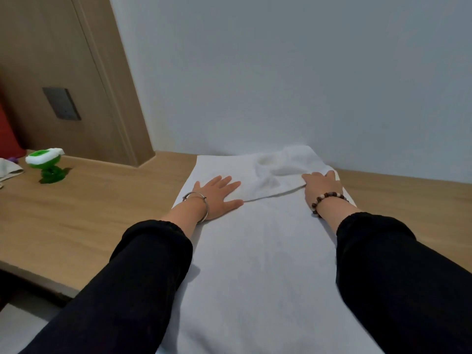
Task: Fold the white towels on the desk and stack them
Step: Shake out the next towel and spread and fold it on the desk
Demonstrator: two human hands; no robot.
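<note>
At the far left edge a red shape (7, 134) is cut off by the frame. Beside it stands a tall wood panel (84, 72) with a dark switch plate (61, 103) set in it.

Below them a light wood desk (89, 205) runs across the whole view, its near edge showing at lower left. On its far left corner lies a bit of off-white cloth (9, 171). Just beside that stands a green and white plastic gadget (47, 162).

A long white towel (255, 264) is spread flat down the middle of the desk, from the wall toward the person.

The left hand (217, 195), with a silver bangle (198, 201) on the wrist, rests palm down on this towel near its left edge. Its fingers are straight and spread and hold nothing.

To its right a second white towel (283, 172) lies rumpled on the far end of the flat one, close against the wall.

The right hand (322, 186) wears a bead bracelet (328, 200). It lies on the near right corner of the rumpled towel, fingers close together and nearly straight, pressing down rather than gripping.

Both arms are in black sleeves (143, 264).

Behind everything rises a plain pale grey wall (281, 72), and more bare desk shows at the right.
</note>
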